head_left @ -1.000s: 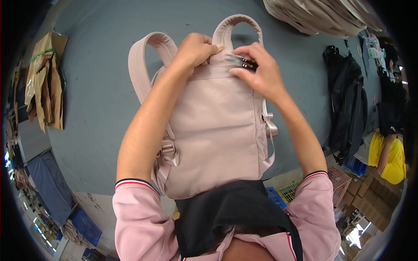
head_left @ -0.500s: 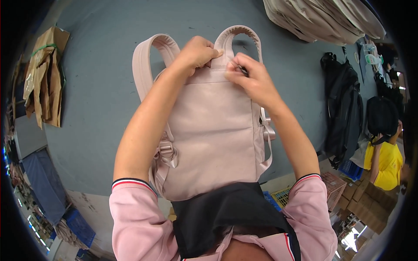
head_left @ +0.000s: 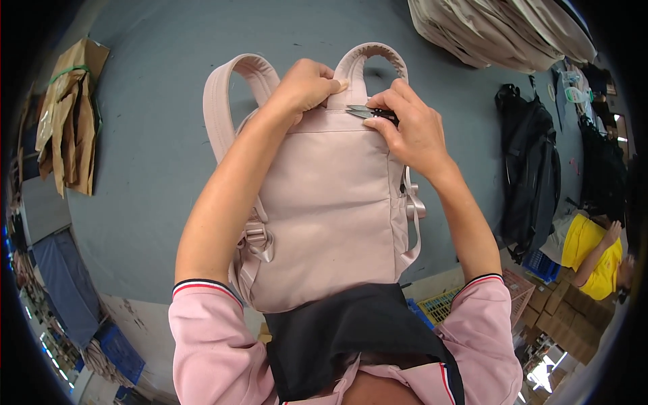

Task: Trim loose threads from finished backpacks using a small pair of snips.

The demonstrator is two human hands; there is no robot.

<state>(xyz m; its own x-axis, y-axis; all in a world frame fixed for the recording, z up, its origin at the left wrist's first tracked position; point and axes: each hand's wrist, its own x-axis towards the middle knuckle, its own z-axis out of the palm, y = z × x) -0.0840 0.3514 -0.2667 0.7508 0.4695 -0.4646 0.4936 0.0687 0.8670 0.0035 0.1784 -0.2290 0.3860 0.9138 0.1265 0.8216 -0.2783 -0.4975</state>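
Note:
A pale pink backpack [head_left: 331,202] lies before me on the grey work table, with its two padded shoulder straps at the far end. My left hand [head_left: 305,89] pinches the base of the right-hand strap [head_left: 346,75], thumb on top. My right hand [head_left: 417,131] is closed round small black-handled thread snips [head_left: 360,111]. Their pointed metal blades are slightly apart and lie over the seam at the strap's base. Whether a thread is between them is too small to tell. A strap buckle [head_left: 256,233] hangs at the bag's left side.
A stack of beige bags [head_left: 499,34] sits at the far right, with black backpacks [head_left: 530,169] along the right edge. Brown paper [head_left: 71,121] lies at the left. Beyond the table's right side are crates, cardboard boxes [head_left: 574,324] and a person in yellow [head_left: 590,253].
My right hand has drawn slightly right and down and turned, so the snips' blades now show over the seam. My left hand keeps its pinch. The person in yellow has shifted.

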